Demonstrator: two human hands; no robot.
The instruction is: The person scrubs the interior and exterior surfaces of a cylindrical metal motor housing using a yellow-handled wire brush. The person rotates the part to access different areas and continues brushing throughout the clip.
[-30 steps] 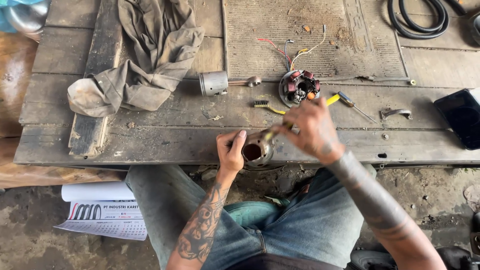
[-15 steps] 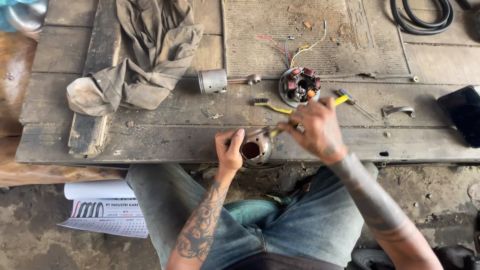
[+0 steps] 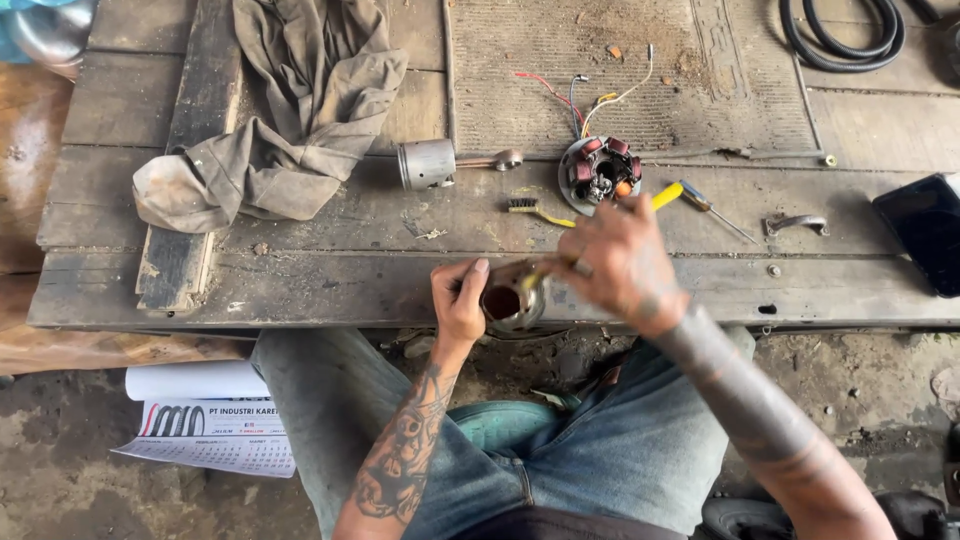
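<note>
Right hand (image 3: 620, 262) has drawn back nearer the cup-shaped metal part (image 3: 510, 300)

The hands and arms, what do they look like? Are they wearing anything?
Both arms are bare, with no sleeves and no gloves. The left forearm has dark tattoo drawings running down to the wrist, and the left hand is plain. The right forearm is covered in dense, dark tattoo shading, and some marks reach the back of the right hand.
</note>
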